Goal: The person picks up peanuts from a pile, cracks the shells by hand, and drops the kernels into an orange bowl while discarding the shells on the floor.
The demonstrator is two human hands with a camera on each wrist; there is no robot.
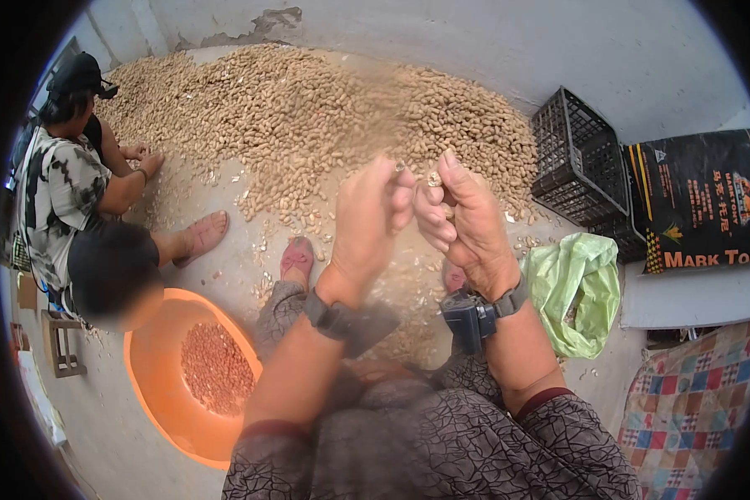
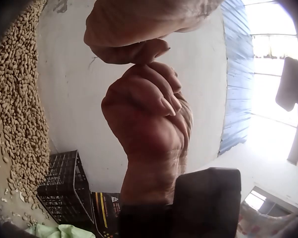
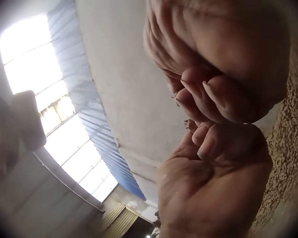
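Observation:
Both hands are raised close together in front of the peanut pile [image 1: 308, 108]. My right hand [image 1: 472, 225] has its fingers curled and pinches a peanut [image 1: 434, 178] between thumb and forefinger. Beside it, my left hand [image 1: 362, 225] is bent inward, its fingertips pinching a small piece of peanut shell [image 1: 400, 167]. In the right wrist view a shell fragment [image 3: 190, 125] shows by the left fingertips. The left wrist view has the fingers of both hands meeting, with their contents hidden.
An orange tub [image 1: 150, 392] with red peanut kernels [image 1: 217, 367] stands at the left. Another person [image 1: 71, 175] sits beyond it, hands at the pile. To the right are a black crate [image 1: 571, 154], a green plastic bag [image 1: 575, 287], a black printed sack [image 1: 700, 200] and a patchwork cloth [image 1: 692, 408].

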